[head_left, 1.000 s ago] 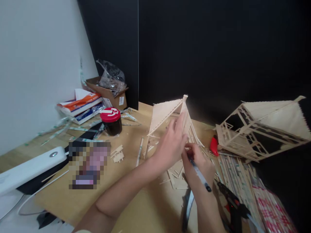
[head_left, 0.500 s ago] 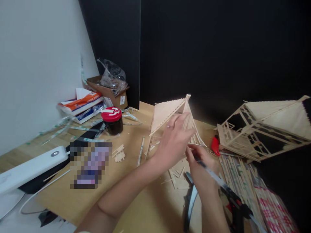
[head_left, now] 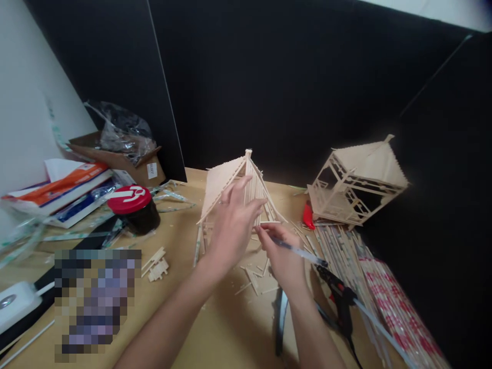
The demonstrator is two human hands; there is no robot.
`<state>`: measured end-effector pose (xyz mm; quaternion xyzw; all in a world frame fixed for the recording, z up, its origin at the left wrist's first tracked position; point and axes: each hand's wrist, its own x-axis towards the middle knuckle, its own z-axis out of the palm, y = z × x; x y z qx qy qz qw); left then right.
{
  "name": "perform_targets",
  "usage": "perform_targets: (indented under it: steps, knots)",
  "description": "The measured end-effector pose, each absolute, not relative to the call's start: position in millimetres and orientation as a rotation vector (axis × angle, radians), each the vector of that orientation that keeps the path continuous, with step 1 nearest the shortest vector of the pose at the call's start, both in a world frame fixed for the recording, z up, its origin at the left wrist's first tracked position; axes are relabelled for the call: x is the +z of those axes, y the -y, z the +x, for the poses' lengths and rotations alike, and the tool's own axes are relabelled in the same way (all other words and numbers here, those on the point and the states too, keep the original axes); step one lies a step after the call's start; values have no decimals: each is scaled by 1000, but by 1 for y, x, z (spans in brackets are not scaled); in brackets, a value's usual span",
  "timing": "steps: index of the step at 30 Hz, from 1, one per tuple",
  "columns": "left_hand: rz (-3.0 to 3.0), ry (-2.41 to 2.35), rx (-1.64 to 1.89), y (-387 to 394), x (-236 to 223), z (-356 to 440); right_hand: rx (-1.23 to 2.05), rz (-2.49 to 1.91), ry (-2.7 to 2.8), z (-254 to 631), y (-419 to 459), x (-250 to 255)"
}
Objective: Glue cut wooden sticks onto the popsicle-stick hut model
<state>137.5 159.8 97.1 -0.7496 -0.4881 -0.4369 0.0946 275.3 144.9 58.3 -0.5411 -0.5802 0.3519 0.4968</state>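
Note:
A small house model of thin wooden sticks point(head_left: 226, 177) stands in front of me. My left hand point(head_left: 232, 223) is raised before its roof, fingers apart, thumb beside the upright sticks of the front slope; I cannot tell whether it presses them. My right hand point(head_left: 284, 253) is closed, its fingertips pinched at the lower edge of that slope. A slim, pen-like grey tool point(head_left: 302, 251) lies through its grip and slants back over the hand. Whether the fingertips also pinch a stick is too small to tell. Short stick pieces point(head_left: 251, 279) lie below the hands.
A second stick house point(head_left: 357, 179) stands at the right, beside a red object point(head_left: 308, 215). A glue gun point(head_left: 340, 297), stick bundles point(head_left: 342, 256) and a dark-handled curved tool point(head_left: 282, 318) lie near my right arm. At the left are a red-lidded jar point(head_left: 132, 207) and an open carton point(head_left: 115, 154).
The view has turned right, so everything sits further left and the second house shows whole. Both hands stay at the front roof slope in much the same pose.

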Motion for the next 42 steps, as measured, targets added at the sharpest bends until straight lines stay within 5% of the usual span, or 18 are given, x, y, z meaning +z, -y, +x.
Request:
perform_targets:
  steps: [14,24,33,42]
  knots:
    - [-2538,1444,-1520,-162,113,115,1047,-1208,1290,277,-149,66]
    - [-1818,1597,-1916,-125,137,101,923,-1253,1380,288,-144,74]
    - [-1804,1639,-2132,-111,137,115,724,-1363,1475,305,-121,99]
    - [-2272,1340,-1876,-102,129,114,703,-1348,1545,312,-109,110]
